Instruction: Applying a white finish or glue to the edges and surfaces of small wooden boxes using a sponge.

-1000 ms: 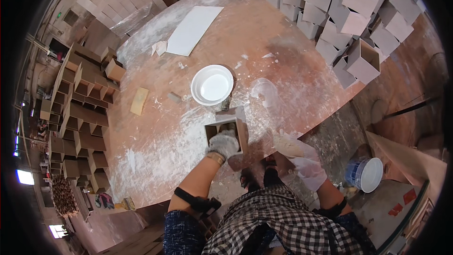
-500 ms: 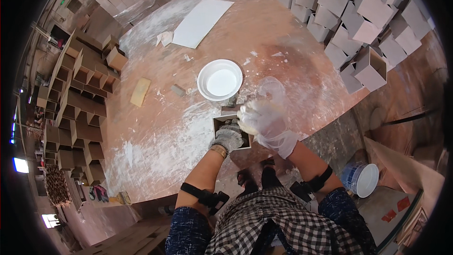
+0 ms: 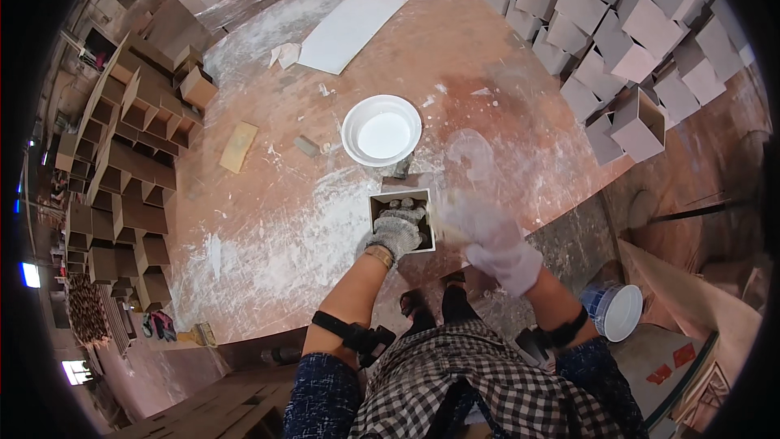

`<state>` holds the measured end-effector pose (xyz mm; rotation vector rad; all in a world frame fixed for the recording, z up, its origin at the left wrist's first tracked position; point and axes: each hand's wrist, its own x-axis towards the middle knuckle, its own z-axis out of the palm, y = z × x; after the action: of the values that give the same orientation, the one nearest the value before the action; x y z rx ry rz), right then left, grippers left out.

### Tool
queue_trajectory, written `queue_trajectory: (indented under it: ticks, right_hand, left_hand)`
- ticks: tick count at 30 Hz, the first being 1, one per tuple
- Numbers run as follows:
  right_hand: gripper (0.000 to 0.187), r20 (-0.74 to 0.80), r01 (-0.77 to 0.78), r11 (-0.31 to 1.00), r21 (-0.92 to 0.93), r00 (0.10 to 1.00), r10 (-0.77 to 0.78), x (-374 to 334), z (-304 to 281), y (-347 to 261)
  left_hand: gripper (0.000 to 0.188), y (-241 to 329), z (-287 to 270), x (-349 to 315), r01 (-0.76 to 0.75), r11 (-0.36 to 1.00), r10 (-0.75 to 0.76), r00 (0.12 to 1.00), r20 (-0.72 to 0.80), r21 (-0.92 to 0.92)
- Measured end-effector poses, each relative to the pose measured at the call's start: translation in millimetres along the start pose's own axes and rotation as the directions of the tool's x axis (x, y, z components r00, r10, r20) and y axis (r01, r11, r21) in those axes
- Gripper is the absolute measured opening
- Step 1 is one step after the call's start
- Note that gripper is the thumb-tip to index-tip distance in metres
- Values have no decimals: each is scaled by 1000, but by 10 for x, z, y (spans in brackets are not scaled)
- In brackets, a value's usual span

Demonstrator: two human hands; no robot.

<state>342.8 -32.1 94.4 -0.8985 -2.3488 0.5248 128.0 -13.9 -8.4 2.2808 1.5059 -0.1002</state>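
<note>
My left hand (image 3: 396, 231), in a grey knit glove, reaches into a small open box (image 3: 432, 232) with white rims and a dark inside. Its fingers are bent inside the box and hold it at the table's near edge. My right hand (image 3: 497, 237) wears a whitish, thin plastic-like glove and is at the box's right side. Motion smears its fingers, and I cannot make out whether it holds anything. Just beyond the box stands a white basin (image 3: 349, 136) with white stuff in it.
Grey-white boxes (image 3: 581, 4) are stacked at the far right, and brown boxes (image 3: 138, 223) along the left. A white sheet (image 3: 353, 31), a yellowish piece (image 3: 239, 146) and a small grey block (image 3: 307, 145) lie on the stained table (image 3: 268, 228). A bucket (image 3: 624, 313) stands lower right.
My right hand has moved slightly right and down, away from the box's far right corner. The left hand stays in the box, which has turned a little and shows more of its inside.
</note>
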Motion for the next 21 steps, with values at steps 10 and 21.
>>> queue_trajectory:
  ticks: [10, 21]
  right_hand:
    - [53, -155, -167, 444, 880, 784, 601, -609, 403, 163]
    - [29, -49, -49, 992, -119, 998, 44, -384, 391, -598]
  left_hand:
    - [47, -292, 77, -437, 61, 986, -17, 962, 274, -153]
    - [32, -317, 960, -796, -278, 944, 293, 954, -65, 179]
